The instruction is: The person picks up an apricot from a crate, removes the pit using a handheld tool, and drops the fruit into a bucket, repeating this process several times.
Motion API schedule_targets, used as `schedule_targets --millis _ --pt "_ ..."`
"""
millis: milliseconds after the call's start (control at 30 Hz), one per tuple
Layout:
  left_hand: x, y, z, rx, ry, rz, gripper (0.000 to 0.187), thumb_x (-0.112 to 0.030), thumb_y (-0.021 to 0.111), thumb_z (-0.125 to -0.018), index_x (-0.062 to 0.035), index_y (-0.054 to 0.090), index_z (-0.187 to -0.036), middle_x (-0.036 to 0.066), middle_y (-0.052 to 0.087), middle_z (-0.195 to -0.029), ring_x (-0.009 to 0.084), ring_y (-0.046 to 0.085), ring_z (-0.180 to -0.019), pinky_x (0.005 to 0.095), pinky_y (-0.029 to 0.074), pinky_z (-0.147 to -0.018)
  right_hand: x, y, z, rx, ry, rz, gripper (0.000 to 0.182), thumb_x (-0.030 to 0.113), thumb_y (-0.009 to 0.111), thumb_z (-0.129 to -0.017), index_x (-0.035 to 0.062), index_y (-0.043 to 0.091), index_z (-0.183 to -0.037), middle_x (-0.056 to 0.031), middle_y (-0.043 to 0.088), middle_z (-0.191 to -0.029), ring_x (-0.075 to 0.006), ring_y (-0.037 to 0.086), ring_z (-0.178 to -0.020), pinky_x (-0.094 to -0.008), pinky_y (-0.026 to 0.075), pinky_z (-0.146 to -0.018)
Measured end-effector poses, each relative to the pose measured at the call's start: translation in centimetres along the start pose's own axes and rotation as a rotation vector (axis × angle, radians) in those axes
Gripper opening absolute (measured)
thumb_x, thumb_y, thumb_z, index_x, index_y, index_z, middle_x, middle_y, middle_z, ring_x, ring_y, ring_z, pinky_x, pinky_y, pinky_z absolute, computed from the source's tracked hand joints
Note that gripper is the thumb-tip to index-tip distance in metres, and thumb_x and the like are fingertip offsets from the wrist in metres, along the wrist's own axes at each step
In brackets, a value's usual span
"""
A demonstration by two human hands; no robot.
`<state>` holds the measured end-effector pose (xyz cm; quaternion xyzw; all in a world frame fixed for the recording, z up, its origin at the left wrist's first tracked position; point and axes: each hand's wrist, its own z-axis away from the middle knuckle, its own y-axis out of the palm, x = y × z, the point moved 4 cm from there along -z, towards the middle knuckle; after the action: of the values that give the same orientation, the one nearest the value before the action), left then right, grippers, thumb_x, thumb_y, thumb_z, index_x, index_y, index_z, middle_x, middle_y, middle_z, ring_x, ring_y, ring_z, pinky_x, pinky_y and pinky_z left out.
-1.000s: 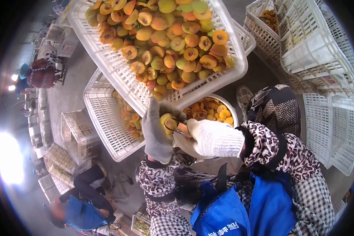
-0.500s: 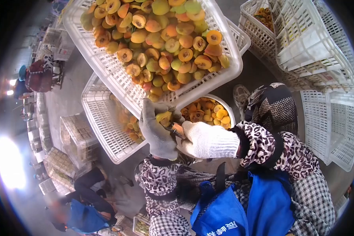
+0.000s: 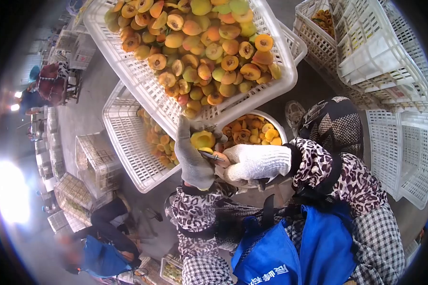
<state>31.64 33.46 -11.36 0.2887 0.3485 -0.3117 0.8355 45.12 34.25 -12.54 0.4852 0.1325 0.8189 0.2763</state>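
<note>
Both hands wear pale knit gloves. My left hand (image 3: 193,156) is wrapped round a cut yellow-green fruit (image 3: 203,139), just below the near corner of the large white crate (image 3: 290,85). That crate is heaped with halved orange and green fruit (image 3: 191,28). In my right hand (image 3: 252,164) is a small knife (image 3: 213,156), its blade directed left and touching the lower part of the fruit. Behind the hands, a round white container (image 3: 281,129) holds orange fruit pieces. Another white crate (image 3: 133,164) with fruit lies to the left, partly under the large one.
Stacked white crates (image 3: 375,52) stand at the upper right, with more crates (image 3: 398,152) below. Further crates (image 3: 97,161) are on the left floor. A person in blue (image 3: 104,256) sits at the lower left; another person (image 3: 50,85) is farther back.
The fruit in my left hand now shows a wide cut face, and the knife blade is visible against it. The whole view has shifted slightly.
</note>
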Motion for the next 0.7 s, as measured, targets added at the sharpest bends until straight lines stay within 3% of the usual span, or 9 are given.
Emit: schedule_targets --millis 67,133,167,267,333,400,467,600,700 --pt "-0.1 -0.3 -0.3 0.047 -0.047 0.151 0.041 -0.042 0.046 -0.100 -0.0049 0.053 -0.085 0.009 0.059 -0.081 0.0226 0.062 -0.067 0.0362 0.055 -0.063 -0.6 -0.4 -0.6 0.053 -0.145 0.055 0.029 0.030 0.059 -0.086 0.0016 0.056 -0.085 -0.0085 0.059 -0.066 -0.0185 0.060 -0.060 -0.0329 0.046 -0.051" --pt "0.4 -0.2 -0.4 0.111 -0.191 0.101 0.043 -0.043 0.046 -0.100 -0.0026 0.055 -0.089 0.008 0.058 -0.077 0.0215 0.061 -0.067 0.0365 0.054 -0.063 1.0 -1.7 0.1 -0.316 -0.288 0.919 0.025 0.029 0.061 -0.083 0.0047 0.057 -0.085 -0.0149 0.062 -0.068 -0.0308 0.064 -0.065 -0.0410 0.050 -0.057" --pt "0.8 -0.4 -0.6 0.109 -0.187 0.106 0.043 -0.043 0.046 -0.100 -0.0026 0.055 -0.089 0.008 0.058 -0.077 0.0215 0.061 -0.067 0.0365 0.054 -0.063 1.3 -2.1 1.4 -0.325 -0.196 0.984 0.023 0.031 0.061 -0.082 0.0092 0.059 -0.088 -0.0183 0.064 -0.073 -0.0395 0.064 -0.072 -0.0468 0.051 -0.063" --pt "1.4 -0.8 -1.7 0.135 0.289 -0.339 0.043 -0.041 0.049 -0.099 -0.0003 0.059 -0.089 0.010 0.063 -0.079 0.0196 0.061 -0.066 0.0309 0.053 -0.067 -2.6 -4.8 2.0 -0.505 -0.079 1.371 0.022 0.029 0.062 -0.083 0.0135 0.063 -0.099 -0.0139 0.067 -0.073 -0.0368 0.066 -0.071 -0.0465 0.052 -0.061" --pt "1.9 -1.8 -2.7 0.120 0.298 -0.305 0.035 -0.032 0.057 -0.097 0.0007 0.059 -0.087 0.011 0.065 -0.091 0.0191 0.061 -0.071 0.0297 0.051 -0.068 -14.9 -10.3 0.0 -0.999 -0.282 1.254 0.023 0.026 0.062 -0.084 0.0112 0.065 -0.100 -0.0147 0.067 -0.073 -0.0358 0.068 -0.073 -0.0468 0.053 -0.060" --pt "0.6 -3.4 -2.8 -0.083 0.595 -0.657 0.020 -0.021 0.063 -0.091 -0.0014 0.061 -0.090 0.010 0.063 -0.102 0.0213 0.061 -0.086 0.0354 0.048 -0.078 -5.3 -6.5 5.1 -0.589 -0.263 1.276 0.020 0.022 0.059 -0.085 0.0065 0.064 -0.097 -0.0158 0.067 -0.074 -0.0352 0.069 -0.074 -0.0459 0.054 -0.061" --pt "-4.6 -3.9 -2.0 -0.627 1.187 -1.560 0.014 -0.011 0.064 -0.087 -0.0051 0.064 -0.099 0.010 0.062 -0.109 0.0250 0.056 -0.104 0.0410 0.043 -0.095 -5.8 -6.7 4.2 -0.511 0.102 1.383 0.017 0.017 0.054 -0.086 0.0035 0.061 -0.094 -0.0153 0.069 -0.076 -0.0339 0.070 -0.073 -0.0446 0.055 -0.061" --pt "-9.9 -0.8 -5.1 -0.530 1.452 -1.525 0.024 -0.017 0.061 -0.088 -0.0094 0.063 -0.111 0.010 0.061 -0.114 0.0288 0.050 -0.116 0.0462 0.032 -0.107 -5.0 -5.8 4.6 -0.531 0.139 1.498 0.015 0.016 0.058 -0.085 0.0045 0.066 -0.088 -0.0150 0.068 -0.072 -0.0298 0.069 -0.065 -0.0419 0.054 -0.057" --pt "-7.6 2.3 -12.7 -0.525 1.232 -2.389 0.032 -0.019 0.041 -0.096 -0.0067 0.051 -0.125 0.015 0.055 -0.119 0.0343 0.038 -0.132 0.0518 0.028 -0.111 -3.5 -5.8 5.2 -0.496 0.051 1.326 0.022 0.020 0.051 -0.088 0.0025 0.061 -0.097 -0.0178 0.068 -0.079 -0.0347 0.069 -0.071 -0.0472 0.054 -0.059"
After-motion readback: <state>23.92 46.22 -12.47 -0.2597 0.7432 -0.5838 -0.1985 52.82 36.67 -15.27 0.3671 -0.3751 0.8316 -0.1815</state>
